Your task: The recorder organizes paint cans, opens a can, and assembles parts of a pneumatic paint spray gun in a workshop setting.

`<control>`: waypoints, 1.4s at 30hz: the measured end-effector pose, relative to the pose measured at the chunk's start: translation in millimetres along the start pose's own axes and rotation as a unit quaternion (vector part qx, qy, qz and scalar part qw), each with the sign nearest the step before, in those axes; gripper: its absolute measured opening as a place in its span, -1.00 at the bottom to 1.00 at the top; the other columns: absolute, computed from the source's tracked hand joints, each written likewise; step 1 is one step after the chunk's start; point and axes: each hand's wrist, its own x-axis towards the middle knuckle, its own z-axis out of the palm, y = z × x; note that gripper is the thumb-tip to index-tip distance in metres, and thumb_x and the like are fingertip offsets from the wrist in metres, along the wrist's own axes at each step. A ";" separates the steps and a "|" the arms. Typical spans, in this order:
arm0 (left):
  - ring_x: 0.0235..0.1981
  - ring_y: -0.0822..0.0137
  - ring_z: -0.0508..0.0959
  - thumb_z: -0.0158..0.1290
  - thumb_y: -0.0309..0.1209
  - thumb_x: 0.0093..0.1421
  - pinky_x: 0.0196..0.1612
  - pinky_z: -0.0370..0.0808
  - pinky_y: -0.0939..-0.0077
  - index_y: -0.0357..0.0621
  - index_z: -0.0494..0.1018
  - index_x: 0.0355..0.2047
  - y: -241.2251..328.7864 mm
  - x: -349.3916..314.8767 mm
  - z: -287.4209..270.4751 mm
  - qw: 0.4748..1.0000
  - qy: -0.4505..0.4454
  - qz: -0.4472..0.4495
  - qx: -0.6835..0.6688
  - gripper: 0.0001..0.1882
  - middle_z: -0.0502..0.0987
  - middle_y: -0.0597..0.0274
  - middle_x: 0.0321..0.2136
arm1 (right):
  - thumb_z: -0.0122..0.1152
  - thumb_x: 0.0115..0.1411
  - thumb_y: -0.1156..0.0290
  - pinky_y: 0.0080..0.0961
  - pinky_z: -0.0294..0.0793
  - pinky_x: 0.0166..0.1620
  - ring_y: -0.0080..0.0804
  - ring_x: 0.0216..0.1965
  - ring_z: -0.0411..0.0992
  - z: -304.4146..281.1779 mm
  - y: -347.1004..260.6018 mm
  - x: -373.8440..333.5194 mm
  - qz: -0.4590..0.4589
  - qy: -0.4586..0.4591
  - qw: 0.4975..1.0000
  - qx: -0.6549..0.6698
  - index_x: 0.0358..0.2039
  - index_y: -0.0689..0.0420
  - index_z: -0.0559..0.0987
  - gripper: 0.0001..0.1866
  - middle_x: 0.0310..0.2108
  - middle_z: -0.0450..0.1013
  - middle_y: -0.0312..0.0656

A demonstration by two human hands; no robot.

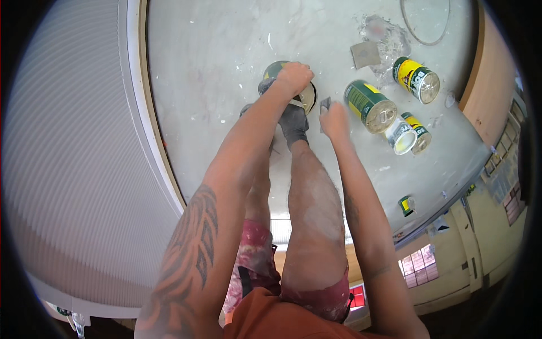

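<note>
A green metal can with a yellow patch (274, 69) is down by my feet, its round end partly showing beyond my dark shoe. My left hand (296, 78) lies over this can with the fingers curled against it; the hand and my feet hide much of it. Just to the right, my right hand (335, 120) is closed around a small dark grey piece (325, 104), whose kind I cannot make out. A green and yellow can with a pull-ring end (370, 104) is nearest to that hand.
More cans lie at the right: one green and yellow (416, 79), one white-ended (401, 139), one smaller green (418, 131). Farther off are a grey square sheet (366, 55) and a wire loop (427, 42). A ribbed translucent panel (84, 152) borders the left.
</note>
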 end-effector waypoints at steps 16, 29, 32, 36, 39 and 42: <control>-0.18 -0.02 0.60 -0.05 -0.49 0.17 -0.15 0.55 0.08 -0.06 0.56 -0.22 17.1 -58.5 16.4 0.962 0.132 -0.214 -0.107 -0.78 0.54 0.03 -0.26 | 0.18 0.21 0.28 -0.06 0.49 -0.12 0.08 -0.19 0.52 -20.0 9.3 -10.7 -0.071 0.084 0.991 -0.081 -0.21 0.21 0.59 -0.74 -0.24 0.55 0.06; -0.10 0.13 0.55 0.02 -0.49 0.11 -0.11 0.52 0.20 -0.09 0.53 -0.21 28.8 -52.1 13.3 0.974 0.188 -0.114 -0.058 -0.78 0.50 0.15 -0.16 | 0.12 0.22 0.35 -0.07 0.47 -0.08 0.10 -0.16 0.50 -25.2 11.1 6.0 -0.104 0.045 0.986 -0.126 -0.21 0.25 0.58 -0.75 -0.22 0.53 0.08; -0.03 0.21 0.50 0.04 -0.47 0.11 -0.02 0.44 0.28 -0.05 0.52 -0.20 39.3 -48.7 14.9 0.975 0.220 -0.012 -0.040 -0.78 0.49 0.24 -0.14 | 0.11 0.21 0.39 -0.08 0.48 -0.11 0.09 -0.19 0.51 -20.6 -2.4 -9.9 -0.136 0.090 0.983 -0.078 -0.22 0.24 0.58 -0.79 -0.27 0.53 0.08; -0.05 0.27 0.50 0.04 -0.42 0.13 -0.01 0.42 0.32 -0.01 0.51 -0.22 46.5 -36.2 12.3 0.981 0.143 0.128 -0.009 -0.81 0.48 0.27 -0.15 | 0.11 0.21 0.42 -0.09 0.49 -0.13 0.07 -0.22 0.52 -12.6 9.1 -6.6 -0.150 0.088 0.981 -0.086 -0.21 0.22 0.59 -0.80 -0.30 0.53 0.07; -0.08 0.29 0.51 0.05 -0.41 0.12 -0.04 0.42 0.33 0.00 0.50 -0.25 54.0 -27.4 13.4 0.980 0.140 0.140 -0.010 -0.83 0.49 0.28 -0.22 | 0.10 0.21 0.42 -0.09 0.49 -0.13 0.05 -0.22 0.53 -12.2 14.0 7.8 -0.120 0.068 0.985 -0.104 -0.20 0.22 0.59 -0.79 -0.28 0.53 0.07; -0.11 0.28 0.55 0.02 -0.41 0.15 -0.05 0.45 0.29 0.00 0.49 -0.25 49.8 -22.4 10.7 0.984 0.148 0.093 0.013 -0.85 0.54 0.33 -0.22 | 0.10 0.21 0.42 -0.09 0.50 -0.15 0.06 -0.23 0.53 -10.1 12.5 9.2 -0.093 0.035 0.988 -0.121 -0.22 0.22 0.60 -0.80 -0.29 0.53 0.08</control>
